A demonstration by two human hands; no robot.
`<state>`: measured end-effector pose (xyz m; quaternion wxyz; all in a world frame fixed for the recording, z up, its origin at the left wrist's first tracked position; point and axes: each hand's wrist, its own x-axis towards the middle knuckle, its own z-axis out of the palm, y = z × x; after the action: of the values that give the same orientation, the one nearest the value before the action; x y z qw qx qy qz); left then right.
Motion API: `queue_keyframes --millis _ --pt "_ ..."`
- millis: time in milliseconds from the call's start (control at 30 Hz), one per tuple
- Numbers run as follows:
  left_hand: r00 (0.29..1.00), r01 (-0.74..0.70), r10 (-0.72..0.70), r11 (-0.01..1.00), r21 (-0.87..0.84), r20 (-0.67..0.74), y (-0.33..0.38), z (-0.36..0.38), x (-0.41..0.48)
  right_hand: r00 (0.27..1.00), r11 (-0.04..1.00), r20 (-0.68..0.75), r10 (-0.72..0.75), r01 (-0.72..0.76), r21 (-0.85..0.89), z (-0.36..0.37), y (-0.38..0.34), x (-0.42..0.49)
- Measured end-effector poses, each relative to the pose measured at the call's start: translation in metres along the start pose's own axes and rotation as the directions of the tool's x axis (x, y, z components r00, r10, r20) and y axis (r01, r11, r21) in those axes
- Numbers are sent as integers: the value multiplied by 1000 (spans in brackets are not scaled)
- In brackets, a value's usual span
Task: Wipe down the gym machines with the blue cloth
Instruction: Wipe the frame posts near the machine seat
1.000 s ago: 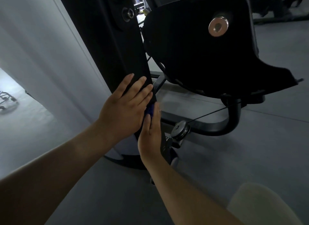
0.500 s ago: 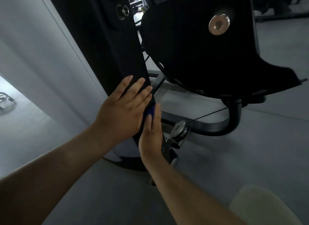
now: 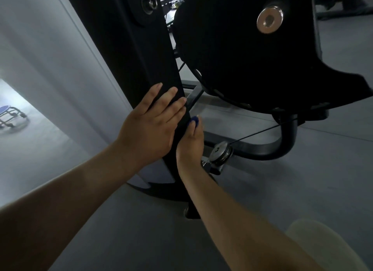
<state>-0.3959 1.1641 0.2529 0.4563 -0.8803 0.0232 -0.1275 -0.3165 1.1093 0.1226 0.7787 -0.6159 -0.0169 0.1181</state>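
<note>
A black gym machine stands before me, with a tall upright post (image 3: 141,55) and a large black cam plate (image 3: 248,57) to its right. My left hand (image 3: 149,127) lies flat on the post's face, fingers straight. My right hand (image 3: 190,143) is behind the post's right edge and presses the blue cloth (image 3: 194,121) against that side. Only a small blue corner of the cloth shows above the fingers; the rest is hidden by the hand and the post.
A silver pulley (image 3: 220,152) with a thin cable sits just right of my right hand, on a curved black tube (image 3: 282,141). A pale wall panel (image 3: 60,73) runs along the left. Grey floor (image 3: 302,190) surrounds the machine's base. A pale rounded shape (image 3: 323,248) fills the lower right corner.
Both hands have stayed at about the same place on the post. The right hand with the cloth has slid slightly up along the post's right edge.
</note>
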Motion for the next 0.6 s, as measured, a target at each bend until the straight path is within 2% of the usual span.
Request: queue_keyframes --millis 167,333,400,500,600 --pt "1000 -6 5 998 61 26 3 0 -2 975 986 151 -162 164 1 0 22 -71" --pt "1000 -11 10 1000 28 12 0 1 -1 985 984 88 -151 158 -85 -2 12 -13" --pt "1000 -10 9 999 41 12 1 -1 0 978 979 122 -168 180 -94 -2 11 -27" --pt "1000 -17 15 997 70 24 2 -1 -2 938 930 218 -268 311 -195 -12 23 -56" --pt "999 -37 34 997 75 39 1 0 -3 920 889 247 -305 368 -271 -16 23 -36"
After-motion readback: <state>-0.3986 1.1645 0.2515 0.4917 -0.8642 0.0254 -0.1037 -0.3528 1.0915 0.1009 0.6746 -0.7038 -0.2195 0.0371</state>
